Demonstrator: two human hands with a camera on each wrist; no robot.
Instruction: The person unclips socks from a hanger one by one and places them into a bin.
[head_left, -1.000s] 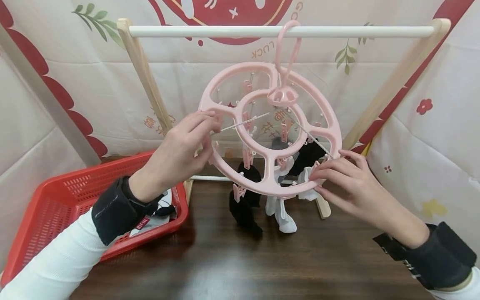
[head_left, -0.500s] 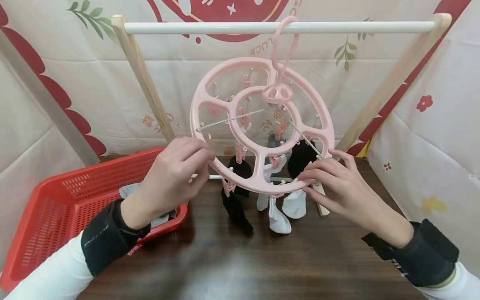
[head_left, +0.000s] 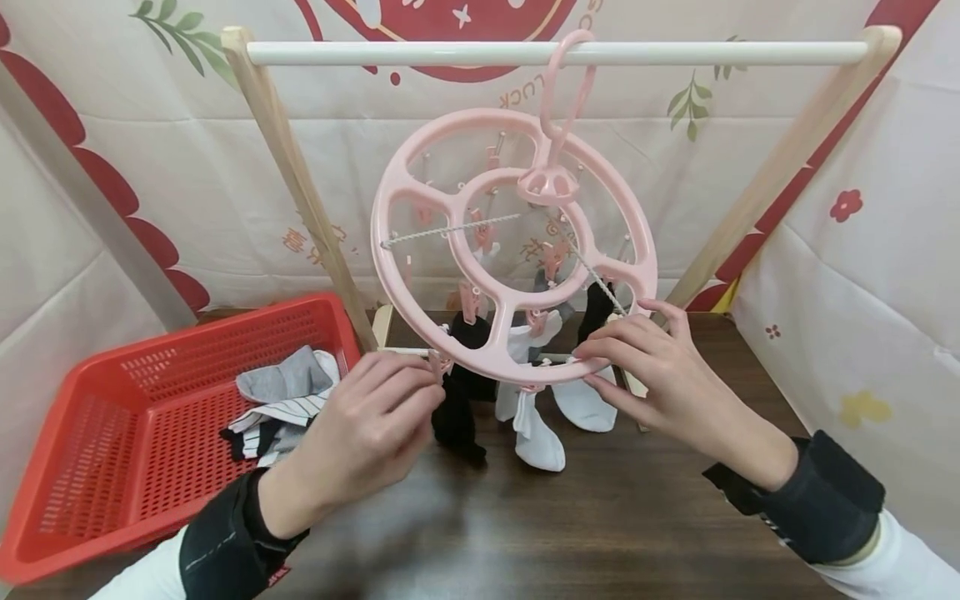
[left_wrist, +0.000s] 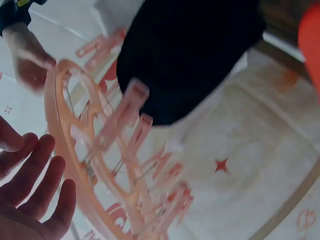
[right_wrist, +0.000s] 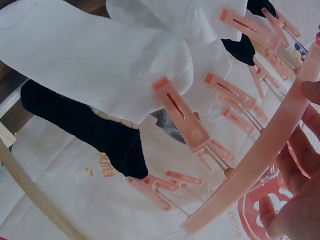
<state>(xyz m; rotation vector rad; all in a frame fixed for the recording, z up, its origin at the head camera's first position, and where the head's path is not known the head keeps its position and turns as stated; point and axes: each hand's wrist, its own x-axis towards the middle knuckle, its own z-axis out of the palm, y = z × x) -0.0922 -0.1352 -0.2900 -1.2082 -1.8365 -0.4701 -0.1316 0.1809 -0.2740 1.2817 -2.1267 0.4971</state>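
A round pink clip hanger (head_left: 498,362) hangs tilted by its hook from a white rail. My right hand (head_left: 652,367) grips its near right rim; in the right wrist view the thumb lies on the rim (right_wrist: 265,150) with fingers behind. My left hand (head_left: 367,425) is beside the near left rim, fingers loosely bent; in the left wrist view nothing sits between these fingers (left_wrist: 42,170). Pink clothespins (right_wrist: 180,115) hold white socks (head_left: 538,437) and black socks (head_left: 453,417) below the ring. A black sock (left_wrist: 190,55) fills the upper left wrist view.
The white rail (head_left: 420,54) spans a wooden-legged rack (head_left: 288,167). At left on the dark wooden table (head_left: 600,517) stands a red basket (head_left: 97,383), with grey and striped socks (head_left: 285,379) inside. A patterned cloth (head_left: 187,150) backs the rack.
My left hand has let go of the hanger's left rim and moved down toward the near edge. The ring has swung slightly left, with my right hand still on it.
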